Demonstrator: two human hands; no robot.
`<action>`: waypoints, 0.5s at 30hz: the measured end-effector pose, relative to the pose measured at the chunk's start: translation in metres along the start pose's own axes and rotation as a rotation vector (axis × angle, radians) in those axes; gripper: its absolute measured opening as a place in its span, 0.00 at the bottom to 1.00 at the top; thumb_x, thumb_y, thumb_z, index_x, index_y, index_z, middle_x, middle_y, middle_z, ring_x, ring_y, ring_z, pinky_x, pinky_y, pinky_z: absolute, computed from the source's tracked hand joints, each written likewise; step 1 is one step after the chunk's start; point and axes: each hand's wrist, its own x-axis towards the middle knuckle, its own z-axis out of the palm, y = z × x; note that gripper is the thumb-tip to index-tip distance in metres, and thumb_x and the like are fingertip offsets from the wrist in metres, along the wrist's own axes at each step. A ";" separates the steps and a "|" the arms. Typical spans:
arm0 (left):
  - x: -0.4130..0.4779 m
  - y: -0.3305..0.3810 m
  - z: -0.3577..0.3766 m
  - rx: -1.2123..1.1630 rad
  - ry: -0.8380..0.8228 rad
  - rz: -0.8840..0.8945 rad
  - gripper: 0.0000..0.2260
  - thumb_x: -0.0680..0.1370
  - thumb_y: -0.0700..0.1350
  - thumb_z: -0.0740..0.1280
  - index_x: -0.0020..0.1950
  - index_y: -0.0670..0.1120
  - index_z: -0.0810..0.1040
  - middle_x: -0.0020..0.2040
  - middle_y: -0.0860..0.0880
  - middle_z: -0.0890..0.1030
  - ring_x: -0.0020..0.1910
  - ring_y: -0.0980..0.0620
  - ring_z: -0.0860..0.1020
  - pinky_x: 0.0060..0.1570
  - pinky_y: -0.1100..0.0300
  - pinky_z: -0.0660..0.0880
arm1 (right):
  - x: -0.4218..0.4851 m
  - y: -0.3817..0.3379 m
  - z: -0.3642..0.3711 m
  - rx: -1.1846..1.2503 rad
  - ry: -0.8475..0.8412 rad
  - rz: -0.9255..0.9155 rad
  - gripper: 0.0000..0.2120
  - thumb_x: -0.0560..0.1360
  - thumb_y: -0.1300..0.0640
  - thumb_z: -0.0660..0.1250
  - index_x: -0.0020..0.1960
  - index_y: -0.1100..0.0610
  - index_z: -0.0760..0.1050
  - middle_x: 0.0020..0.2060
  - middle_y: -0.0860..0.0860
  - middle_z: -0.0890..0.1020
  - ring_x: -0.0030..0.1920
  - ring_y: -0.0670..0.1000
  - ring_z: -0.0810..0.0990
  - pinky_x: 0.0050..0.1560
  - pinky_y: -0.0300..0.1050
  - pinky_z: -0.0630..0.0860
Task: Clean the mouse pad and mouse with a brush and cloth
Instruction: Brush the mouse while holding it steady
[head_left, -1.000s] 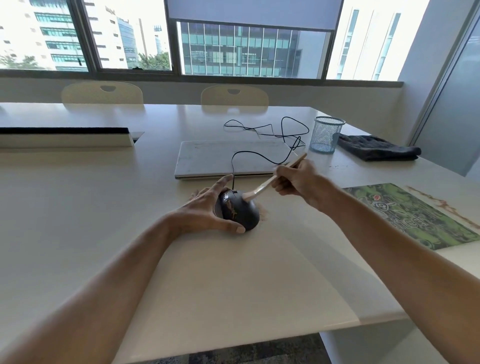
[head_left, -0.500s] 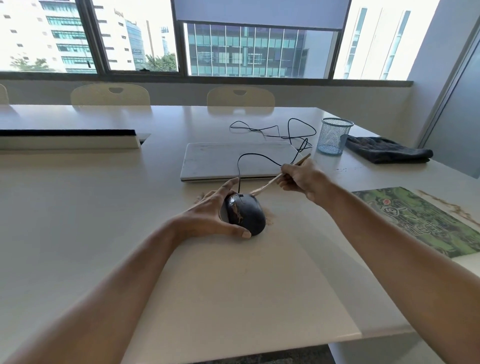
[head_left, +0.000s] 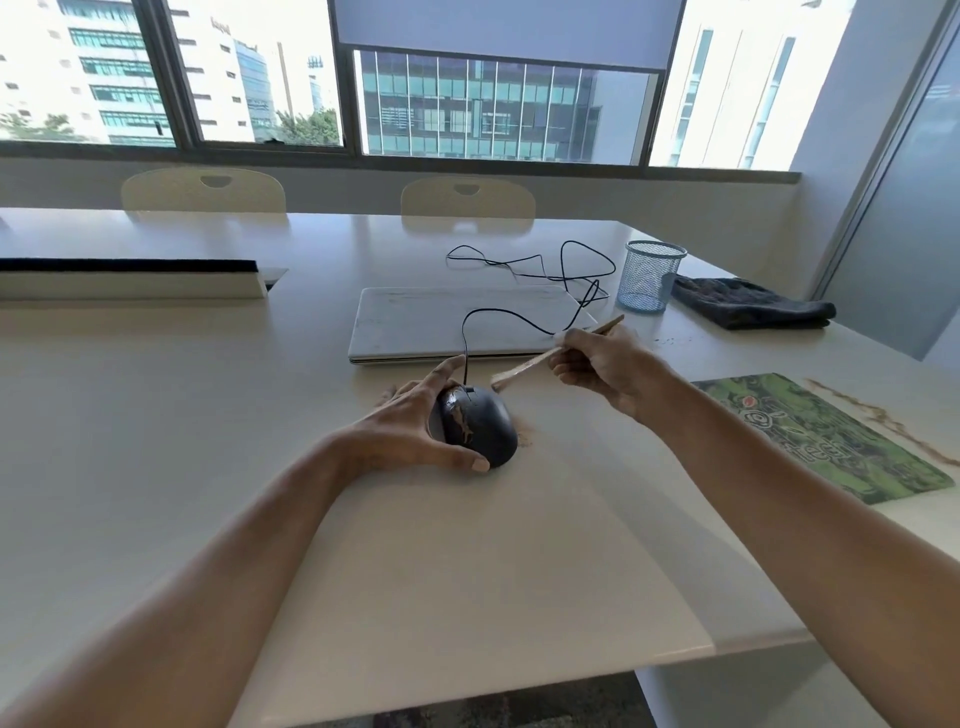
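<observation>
The mouse (head_left: 480, 428) looked like smooth black plastic with brownish smears. The brush (head_left: 540, 358) had a pale wooden handle. The table (head_left: 156, 415) was smooth, faintly glossy white. The cup (head_left: 649, 276) was blue wire mesh; the cloth (head_left: 748, 302) dark, nubby fabric.

Two bare forearms reach in from the lower edge, with no sleeve on either as far as the picture shows. The left hand (head_left: 415, 436) and the right hand (head_left: 605, 366) wear no glove, ring or watch (both wrists are in plain view). The fingers (head_left: 470, 462) are bare, with short, pale nails, the left thumbnail showing clearest.
</observation>
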 end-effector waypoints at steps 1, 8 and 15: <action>0.000 0.000 0.000 -0.004 0.003 0.002 0.57 0.50 0.70 0.68 0.74 0.62 0.46 0.73 0.53 0.63 0.74 0.48 0.54 0.74 0.48 0.50 | -0.004 0.001 0.000 -0.030 -0.003 -0.010 0.12 0.76 0.65 0.61 0.34 0.64 0.73 0.18 0.50 0.78 0.18 0.43 0.75 0.22 0.33 0.74; 0.000 -0.002 0.001 -0.032 0.005 -0.008 0.55 0.50 0.70 0.70 0.72 0.66 0.47 0.72 0.54 0.64 0.73 0.48 0.57 0.73 0.47 0.55 | -0.031 0.000 -0.014 0.017 -0.006 -0.086 0.12 0.76 0.65 0.62 0.34 0.63 0.73 0.19 0.50 0.78 0.19 0.43 0.75 0.22 0.33 0.74; -0.005 0.002 -0.001 -0.067 0.002 0.026 0.55 0.52 0.68 0.70 0.73 0.63 0.47 0.71 0.55 0.65 0.73 0.50 0.58 0.73 0.50 0.55 | -0.049 0.005 -0.030 -0.192 0.028 -0.094 0.11 0.76 0.65 0.63 0.35 0.63 0.74 0.18 0.50 0.78 0.19 0.44 0.76 0.23 0.34 0.75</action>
